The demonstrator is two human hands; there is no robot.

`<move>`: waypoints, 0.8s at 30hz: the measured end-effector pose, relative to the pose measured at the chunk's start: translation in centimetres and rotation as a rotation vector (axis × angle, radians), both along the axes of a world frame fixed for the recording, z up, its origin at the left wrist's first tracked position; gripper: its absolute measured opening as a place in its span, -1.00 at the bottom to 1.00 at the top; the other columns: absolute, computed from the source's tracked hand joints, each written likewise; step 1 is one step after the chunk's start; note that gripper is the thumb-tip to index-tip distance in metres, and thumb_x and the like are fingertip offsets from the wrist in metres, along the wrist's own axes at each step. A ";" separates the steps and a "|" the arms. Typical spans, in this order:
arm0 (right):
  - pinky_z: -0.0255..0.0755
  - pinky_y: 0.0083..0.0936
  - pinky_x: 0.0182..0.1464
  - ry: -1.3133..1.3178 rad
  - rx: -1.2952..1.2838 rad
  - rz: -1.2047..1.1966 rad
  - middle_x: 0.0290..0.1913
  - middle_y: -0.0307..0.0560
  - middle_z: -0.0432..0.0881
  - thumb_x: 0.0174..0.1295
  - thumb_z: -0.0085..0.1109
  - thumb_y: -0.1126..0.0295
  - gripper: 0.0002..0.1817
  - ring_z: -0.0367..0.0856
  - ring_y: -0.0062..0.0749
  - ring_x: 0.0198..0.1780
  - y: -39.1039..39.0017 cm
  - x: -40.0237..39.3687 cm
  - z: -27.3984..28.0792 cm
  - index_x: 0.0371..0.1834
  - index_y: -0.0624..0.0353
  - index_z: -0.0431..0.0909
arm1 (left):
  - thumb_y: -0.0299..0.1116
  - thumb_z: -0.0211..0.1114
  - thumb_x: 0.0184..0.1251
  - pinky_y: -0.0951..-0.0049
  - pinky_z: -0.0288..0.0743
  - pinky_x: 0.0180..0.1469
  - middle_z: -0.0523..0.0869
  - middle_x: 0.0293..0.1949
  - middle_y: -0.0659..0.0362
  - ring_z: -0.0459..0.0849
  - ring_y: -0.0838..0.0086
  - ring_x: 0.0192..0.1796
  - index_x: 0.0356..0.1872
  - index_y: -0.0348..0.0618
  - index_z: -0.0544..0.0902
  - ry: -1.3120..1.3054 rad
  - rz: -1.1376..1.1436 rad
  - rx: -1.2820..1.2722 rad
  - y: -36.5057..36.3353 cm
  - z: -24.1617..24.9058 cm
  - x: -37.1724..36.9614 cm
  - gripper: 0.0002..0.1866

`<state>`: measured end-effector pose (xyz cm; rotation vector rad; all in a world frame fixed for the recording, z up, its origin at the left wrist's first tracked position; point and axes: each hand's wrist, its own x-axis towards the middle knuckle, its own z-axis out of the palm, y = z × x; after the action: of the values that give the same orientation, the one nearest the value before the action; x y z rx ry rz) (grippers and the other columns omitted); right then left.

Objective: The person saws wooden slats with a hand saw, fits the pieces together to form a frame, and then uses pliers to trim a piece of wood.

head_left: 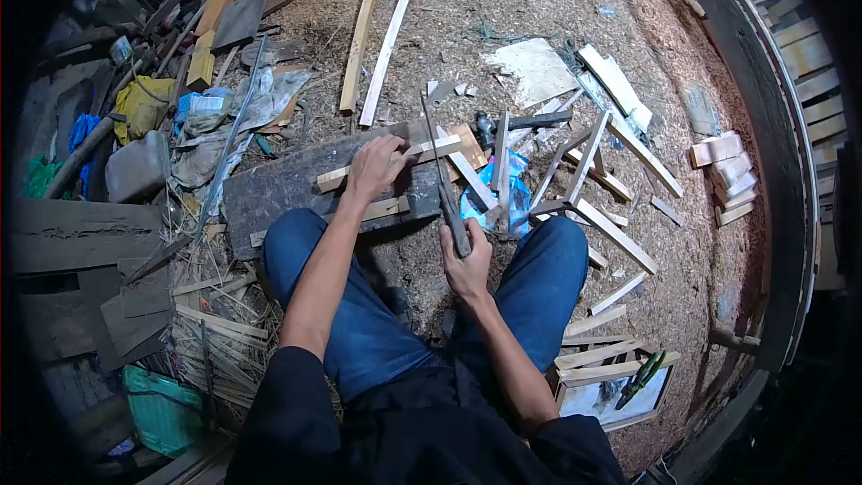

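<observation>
My left hand (377,166) presses a pale wooden strip (332,181) down on a dark, worn plank (269,198). The strip lies crosswise in front of my knees. In my right hand (467,260) is the handle of a handsaw (445,184), its narrow blade pointing away from me. That blade crosses the strip near its right end, to the right of my left hand. A second strip (386,207) rests on the plank closer to me, partly behind my left forearm.
Right of the saw lie a hammer (486,130), a blue plastic bag (516,166) and a joined wooden frame (588,162). Green-handled pliers (642,379) rest on a wood-edged box (597,395). Long strips (359,45) lie ahead on wood shavings; scrap and a jerrycan (137,168) are left.
</observation>
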<state>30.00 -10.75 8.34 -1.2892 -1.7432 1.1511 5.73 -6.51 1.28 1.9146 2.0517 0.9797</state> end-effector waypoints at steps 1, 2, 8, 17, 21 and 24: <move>0.25 -0.35 -0.52 -0.001 0.000 0.002 -0.67 -0.02 0.31 0.27 0.30 0.28 -0.69 0.27 -0.43 -0.62 0.2 -0.1 -0.4 -0.39 0.24 0.41 | -0.32 0.27 0.27 0.14 0.50 -0.06 0.64 -0.25 0.07 0.62 0.11 -0.12 -0.18 -0.18 0.58 -0.001 0.002 0.000 0.1 0.4 0.0 -0.81; 0.27 -0.35 -0.50 -0.002 -0.009 0.003 -0.66 -0.01 0.33 0.27 0.30 0.27 -0.69 0.29 -0.39 -0.62 0.3 -0.3 -0.6 -0.38 0.25 0.42 | -0.34 0.24 0.28 0.15 0.49 -0.04 0.63 -0.24 0.07 0.61 0.12 -0.11 -0.19 -0.18 0.58 0.013 0.031 0.024 0.3 0.7 0.1 -0.83; 0.33 -0.33 -0.46 -0.028 -0.027 0.048 -0.59 0.06 0.42 0.27 0.30 0.25 -0.69 0.37 -0.29 -0.59 1.7 -1.7 -1.6 -0.34 0.28 0.45 | -0.32 0.20 0.29 0.21 0.44 0.05 0.62 -0.22 0.10 0.58 0.20 -0.06 -0.25 -0.17 0.57 0.180 0.117 0.046 1.4 -0.1 0.6 -0.86; 0.35 -0.35 -0.44 0.006 0.001 0.069 -0.54 0.08 0.50 0.28 0.29 0.26 -0.69 0.42 -0.34 -0.55 3.8 -3.2 -2.4 -0.33 0.30 0.46 | -0.33 0.20 0.27 0.20 0.50 -0.05 0.63 -0.23 0.10 0.60 0.19 -0.09 -0.26 -0.17 0.56 0.197 0.163 -0.010 1.5 -0.6 0.6 -0.86; 0.33 -0.39 -0.43 -0.006 -0.010 0.087 -0.56 0.04 0.46 0.29 0.28 0.27 -0.69 0.36 -0.41 -0.53 4.6 -3.3 -2.3 -0.33 0.31 0.45 | -0.32 0.20 0.27 0.19 0.52 -0.07 0.63 -0.24 0.11 0.60 0.20 -0.11 -0.29 -0.15 0.55 0.211 0.179 0.025 1.9 -1.0 0.8 -0.87; 0.32 -0.41 -0.43 0.006 -0.029 0.094 -0.57 0.00 0.43 0.30 0.27 0.27 -0.69 0.32 -0.46 -0.51 4.8 -3.6 -2.5 -0.34 0.31 0.43 | -0.32 0.20 0.28 0.18 0.52 -0.10 0.63 -0.29 0.10 0.61 0.19 -0.15 -0.33 -0.16 0.54 0.219 0.259 0.012 2.8 -1.4 1.4 -0.87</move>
<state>26.44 -5.92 5.84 -1.2304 -1.8052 1.2367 7.17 -3.73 -0.10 1.8687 2.4719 0.8658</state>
